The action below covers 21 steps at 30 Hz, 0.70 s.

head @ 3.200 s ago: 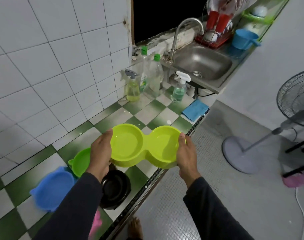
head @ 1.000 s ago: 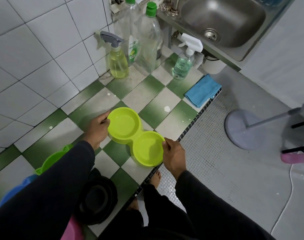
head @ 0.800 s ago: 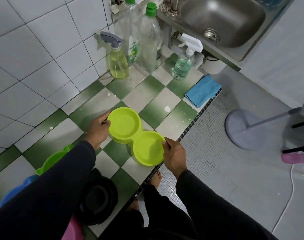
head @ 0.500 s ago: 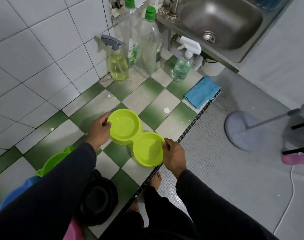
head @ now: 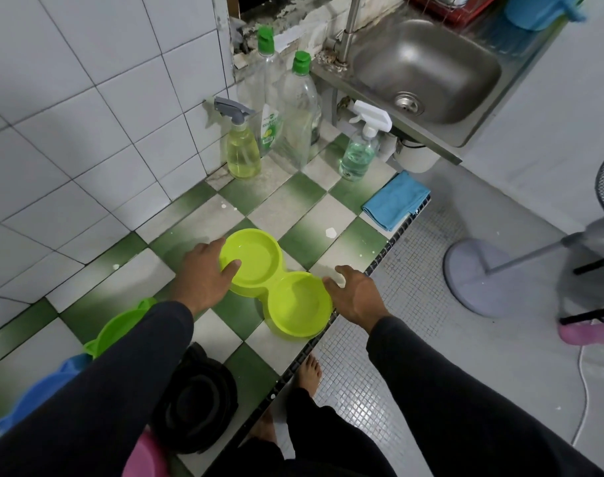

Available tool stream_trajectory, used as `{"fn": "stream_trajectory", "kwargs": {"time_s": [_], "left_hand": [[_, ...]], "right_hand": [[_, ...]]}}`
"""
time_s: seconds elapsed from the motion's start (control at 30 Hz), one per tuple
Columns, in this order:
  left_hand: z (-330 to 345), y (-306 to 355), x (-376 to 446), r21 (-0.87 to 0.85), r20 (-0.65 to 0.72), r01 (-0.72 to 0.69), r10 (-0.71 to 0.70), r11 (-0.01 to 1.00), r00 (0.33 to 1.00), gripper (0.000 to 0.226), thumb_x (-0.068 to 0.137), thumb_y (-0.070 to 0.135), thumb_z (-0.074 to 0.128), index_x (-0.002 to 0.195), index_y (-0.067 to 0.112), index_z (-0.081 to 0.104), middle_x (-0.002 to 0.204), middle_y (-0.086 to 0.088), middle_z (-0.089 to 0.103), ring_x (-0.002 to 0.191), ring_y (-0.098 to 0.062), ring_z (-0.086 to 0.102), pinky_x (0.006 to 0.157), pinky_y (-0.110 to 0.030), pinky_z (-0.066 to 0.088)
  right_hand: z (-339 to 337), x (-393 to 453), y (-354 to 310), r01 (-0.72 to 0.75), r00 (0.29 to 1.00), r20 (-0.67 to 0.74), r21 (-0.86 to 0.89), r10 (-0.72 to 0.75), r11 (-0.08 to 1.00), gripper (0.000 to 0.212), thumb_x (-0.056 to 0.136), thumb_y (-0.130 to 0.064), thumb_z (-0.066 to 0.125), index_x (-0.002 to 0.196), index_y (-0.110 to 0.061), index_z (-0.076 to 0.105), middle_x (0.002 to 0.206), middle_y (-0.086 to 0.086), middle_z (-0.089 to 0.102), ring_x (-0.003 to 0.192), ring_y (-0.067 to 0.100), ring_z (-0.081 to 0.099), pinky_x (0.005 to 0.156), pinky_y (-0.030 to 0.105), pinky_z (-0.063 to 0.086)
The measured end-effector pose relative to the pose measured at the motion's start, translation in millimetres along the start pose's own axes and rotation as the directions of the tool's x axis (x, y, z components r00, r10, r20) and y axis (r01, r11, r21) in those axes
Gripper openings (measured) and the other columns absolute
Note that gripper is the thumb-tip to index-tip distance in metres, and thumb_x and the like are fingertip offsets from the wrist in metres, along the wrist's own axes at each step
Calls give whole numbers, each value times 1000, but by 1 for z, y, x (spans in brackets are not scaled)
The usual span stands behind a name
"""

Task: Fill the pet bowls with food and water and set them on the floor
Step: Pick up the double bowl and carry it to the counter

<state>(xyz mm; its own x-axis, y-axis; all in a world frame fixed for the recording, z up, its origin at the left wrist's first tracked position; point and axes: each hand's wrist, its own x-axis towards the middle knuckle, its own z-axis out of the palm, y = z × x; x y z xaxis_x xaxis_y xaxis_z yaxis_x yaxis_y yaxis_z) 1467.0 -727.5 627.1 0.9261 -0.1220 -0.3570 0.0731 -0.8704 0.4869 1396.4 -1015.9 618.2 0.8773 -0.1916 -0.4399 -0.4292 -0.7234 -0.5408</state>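
A lime-green double pet bowl (head: 276,287) sits flat on the green-and-white checkered counter (head: 304,204), its near cup at the counter's front edge. Both cups look empty. My left hand (head: 204,273) is on the far cup's left rim, thumb inside the cup and fingers behind the rim. My right hand (head: 354,294) is beside the near cup's right rim with fingers spread, the thumb just touching the rim. A smaller green bowl (head: 121,328), a blue bowl (head: 52,383) and a black bowl (head: 197,404) lie lower left, partly hidden by my left sleeve.
Against the tiled wall stand a yellow spray bottle (head: 242,149), two clear green-capped bottles (head: 299,115) and a green-liquid sprayer (head: 361,149). A steel sink (head: 424,70) is beyond, a blue cloth (head: 395,199) lies at the counter edge. A fan base (head: 479,273) is on the grey floor.
The double bowl has come down from mid-air onto the counter. Since half a second ago my right hand has let go of the rim and spread its fingers; my left hand's hold has loosened.
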Motion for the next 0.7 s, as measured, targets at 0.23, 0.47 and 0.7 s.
{"fn": "stream_trajectory", "kwargs": {"time_s": [0.23,0.47,0.7], "left_hand": [[-21,11,-30,115,-1,-82,82,990,997,63,103,46,55,156,15,42,149,-15,51,138,-35,44,112,-50,41],[-38,10,-67,312,-72,-133,163,941,984,58,103,49,50,152,18,45,140,-13,56,128,-36,51,104,-49,46],[-50,2,-110,332,-129,-134,186,934,974,58,101,52,50,151,21,47,141,-9,57,128,-33,51,106,-47,44]], "right_hand": [[-25,-1,-17,63,998,47,-321,-50,945,55,99,-41,55,145,-13,47,140,15,56,129,31,51,107,43,46],[-35,-26,-39,172,984,37,-473,-176,864,56,99,-42,52,146,-11,45,148,12,50,135,29,45,112,45,42],[-43,-60,-60,260,946,-23,-542,-323,799,57,99,-38,52,148,-11,43,155,15,42,140,31,38,115,46,36]]}}
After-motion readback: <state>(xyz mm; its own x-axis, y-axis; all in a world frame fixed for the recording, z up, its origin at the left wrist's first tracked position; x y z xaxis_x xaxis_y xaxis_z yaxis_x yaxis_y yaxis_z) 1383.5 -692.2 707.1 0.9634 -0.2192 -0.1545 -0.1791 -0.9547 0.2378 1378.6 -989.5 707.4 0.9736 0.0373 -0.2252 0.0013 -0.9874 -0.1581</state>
